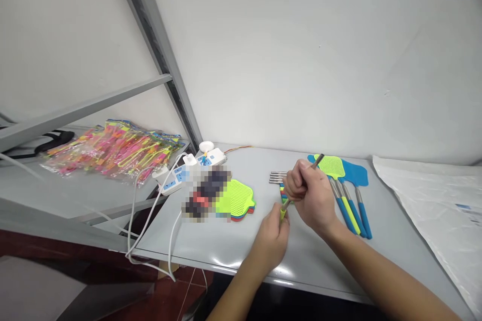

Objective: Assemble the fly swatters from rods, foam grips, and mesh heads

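A metal swatter handle [285,204] with a yellow-green grip slants upward between my two hands. My left hand [271,235] is closed round the grip at its lower end. Higher up, my right hand [311,193] makes a fist round the metal rod, whose dark tip [320,157] sticks out above it. Behind my right hand lie more handles [276,176], their metal ends pointing left and their coloured grips partly hidden. Loose swatter heads [241,198] are stacked to the left, yellow-green on top. Several fly swatters [348,195] with blue and yellow-green heads lie on the right.
White power strips [175,178] with cables stand at the table's left, beside a pixelated patch. A white plastic bag [425,200] covers the right side of the grey table [244,248]. Packaged colourful items [124,150] lie on the left shelf behind a metal frame post [161,50].
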`<state>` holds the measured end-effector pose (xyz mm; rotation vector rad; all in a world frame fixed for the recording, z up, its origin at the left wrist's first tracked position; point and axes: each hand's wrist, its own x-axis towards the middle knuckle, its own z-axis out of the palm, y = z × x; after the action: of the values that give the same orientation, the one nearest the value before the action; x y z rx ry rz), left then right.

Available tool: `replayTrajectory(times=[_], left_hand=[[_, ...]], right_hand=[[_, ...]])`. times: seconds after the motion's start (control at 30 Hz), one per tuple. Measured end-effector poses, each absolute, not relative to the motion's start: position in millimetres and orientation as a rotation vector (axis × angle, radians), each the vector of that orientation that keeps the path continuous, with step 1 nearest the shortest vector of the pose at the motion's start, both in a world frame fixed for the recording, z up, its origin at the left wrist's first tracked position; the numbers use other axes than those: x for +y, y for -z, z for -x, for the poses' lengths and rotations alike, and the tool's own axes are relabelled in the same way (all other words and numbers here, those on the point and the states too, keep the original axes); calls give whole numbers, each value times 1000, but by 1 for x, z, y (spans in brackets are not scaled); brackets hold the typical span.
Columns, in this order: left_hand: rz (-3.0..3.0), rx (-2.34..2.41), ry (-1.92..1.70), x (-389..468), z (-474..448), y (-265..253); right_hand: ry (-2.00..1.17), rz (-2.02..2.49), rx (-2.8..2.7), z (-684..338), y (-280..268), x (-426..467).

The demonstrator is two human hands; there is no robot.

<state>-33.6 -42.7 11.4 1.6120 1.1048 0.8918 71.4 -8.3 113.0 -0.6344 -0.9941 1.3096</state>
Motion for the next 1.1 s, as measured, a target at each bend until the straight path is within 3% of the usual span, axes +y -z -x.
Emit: replayTrajectory(times=[0.57,0.9,1.1], left_hand=[[-1532,1023,-997,-44,31,-21],[-1580,959,-931,-47,46,-23],[-971,536,-1231,-34,59,-38]], right_hand=[[-1260,1024,-1550,-80,-86,-15],[-1516,697,-998,-81,-110,-14],[-1438,551,-801,-80,-132,-16]])
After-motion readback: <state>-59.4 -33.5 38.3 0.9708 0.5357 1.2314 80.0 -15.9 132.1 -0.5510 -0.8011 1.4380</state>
